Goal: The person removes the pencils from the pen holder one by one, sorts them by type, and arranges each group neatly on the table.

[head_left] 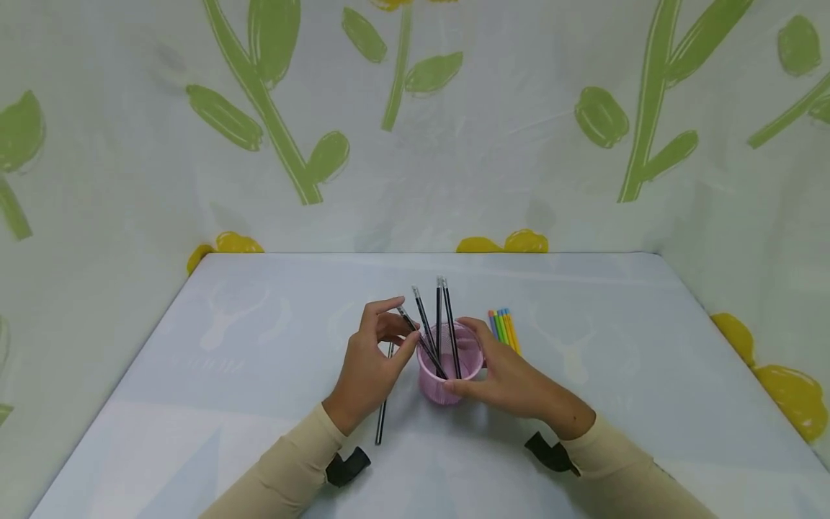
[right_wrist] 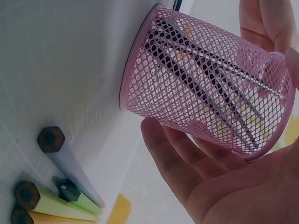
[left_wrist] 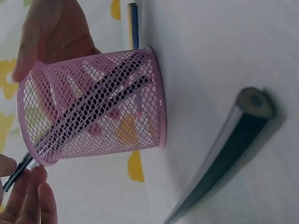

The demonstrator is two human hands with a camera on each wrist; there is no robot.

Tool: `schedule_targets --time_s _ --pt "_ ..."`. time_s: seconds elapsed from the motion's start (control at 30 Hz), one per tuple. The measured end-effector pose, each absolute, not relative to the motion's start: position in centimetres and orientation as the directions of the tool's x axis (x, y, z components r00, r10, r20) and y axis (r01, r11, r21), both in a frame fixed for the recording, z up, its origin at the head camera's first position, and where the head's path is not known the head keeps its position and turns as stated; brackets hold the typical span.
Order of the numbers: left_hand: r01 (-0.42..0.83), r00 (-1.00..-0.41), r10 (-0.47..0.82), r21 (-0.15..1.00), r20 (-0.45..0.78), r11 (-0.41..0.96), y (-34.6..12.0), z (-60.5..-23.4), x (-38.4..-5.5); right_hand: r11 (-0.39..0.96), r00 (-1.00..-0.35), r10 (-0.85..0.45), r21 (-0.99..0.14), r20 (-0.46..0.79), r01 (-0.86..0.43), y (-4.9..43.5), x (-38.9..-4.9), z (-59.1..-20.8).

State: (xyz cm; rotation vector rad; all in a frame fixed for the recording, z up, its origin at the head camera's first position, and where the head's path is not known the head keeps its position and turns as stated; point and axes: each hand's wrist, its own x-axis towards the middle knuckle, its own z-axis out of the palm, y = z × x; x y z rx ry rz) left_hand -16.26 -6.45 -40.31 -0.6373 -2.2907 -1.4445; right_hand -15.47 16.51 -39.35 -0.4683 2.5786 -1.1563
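A pink mesh pencil cup (head_left: pixel 433 393) stands on the table in the head view, several black pencils (head_left: pixel 452 324) leaning inside it with their tops above the rim. My right hand (head_left: pixel 519 378) grips the cup from the right, thumb at the near rim and fingers round the far side. At the left rim, my left hand (head_left: pixel 369 367) pinches one black pencil (head_left: pixel 426 346) that slants down into the cup. Another black pencil (head_left: pixel 381 424) lies on the table below the left hand; its blunt end faces the camera in the left wrist view.
Right of the cup, several coloured pencils (head_left: pixel 506 330) lie side by side, their ends close up in the right wrist view. Black straps hang at both wrists. A white wall (head_left: pixel 493 166) with green leaf patterns rises behind the table's back edge.
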Motion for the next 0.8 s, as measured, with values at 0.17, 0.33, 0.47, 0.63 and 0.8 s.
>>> schedule_targets --time_s 0.17,0.33,0.47,0.63,0.8 --pt "0.566 -0.823 0.181 0.749 0.538 0.346 -6.37 -40.06 -16.35 0.63 -0.91 -0.398 -0.755 -0.114 -0.181 16.47 -15.47 -39.45" --pt "0.554 -0.832 0.185 0.773 0.523 0.308 -6.46 -39.88 -16.19 0.622 -0.912 -0.398 -0.759 -0.096 -0.191 16.51 -15.51 -39.68" --pt "0.562 -0.827 0.189 0.776 0.529 0.287 -6.71 -40.03 -16.15 0.621 -0.914 -0.395 -0.761 -0.096 -0.188 16.49 -15.51 -39.84" --pt "0.58 -0.815 0.168 0.778 0.555 0.243 -7.02 -39.76 -16.38 0.632 -0.916 -0.389 -0.752 -0.099 -0.187 16.41 -15.55 -39.86" --pt "0.586 -0.81 0.142 0.778 0.569 0.228 -7.27 -39.36 -16.44 0.641 -0.918 -0.377 -0.75 -0.12 -0.165 16.3 -15.61 -39.83"
